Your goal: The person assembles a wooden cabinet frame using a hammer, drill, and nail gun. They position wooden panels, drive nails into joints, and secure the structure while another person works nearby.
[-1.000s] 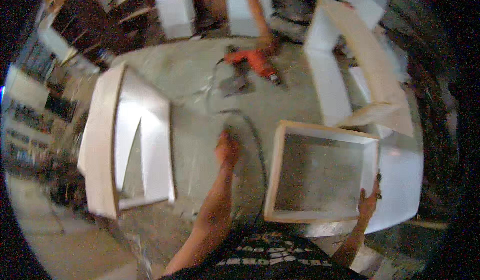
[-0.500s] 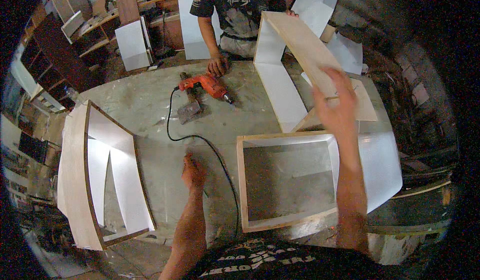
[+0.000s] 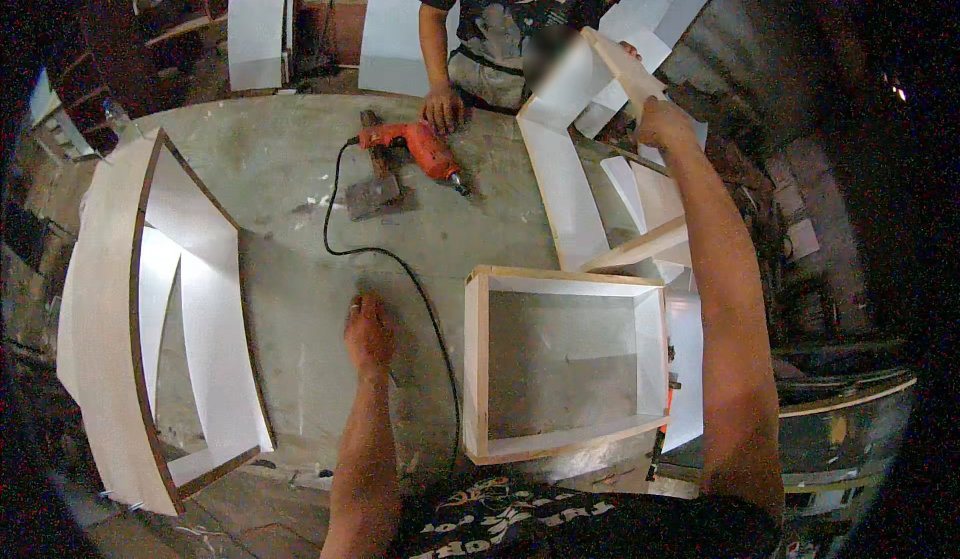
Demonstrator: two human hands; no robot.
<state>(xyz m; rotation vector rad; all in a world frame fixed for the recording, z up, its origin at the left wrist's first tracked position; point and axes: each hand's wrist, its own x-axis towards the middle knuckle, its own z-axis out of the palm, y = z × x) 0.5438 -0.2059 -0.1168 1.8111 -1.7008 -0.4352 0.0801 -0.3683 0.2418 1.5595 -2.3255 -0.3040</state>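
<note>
Frame (image 3: 570, 189) standing at far right of table (image 3: 290, 184), right hand (image 3: 663, 125) touching it

The frame is showing white inner faces, a pale wood-toned board (image 3: 618, 69) and thin bare edges; its middle is standing open. The board is slanting up toward a co-worker (image 3: 500, 29), whose fingers (image 3: 630, 50) are showing at its far end. The right hand is meeting the board's nearer end, fingers bending at the edge; how firmly they are closing, I cannot tell. The left hand (image 3: 369, 334) is curling inward above the tabletop; I cannot tell whether it is holding anything. A white-lined box (image 3: 477, 369) is lying just nearer than the frame. A case (image 3: 105, 329) is standing at left. A red drill (image 3: 425, 149) is lying just beside the co-worker's other hand (image 3: 443, 109).
</note>
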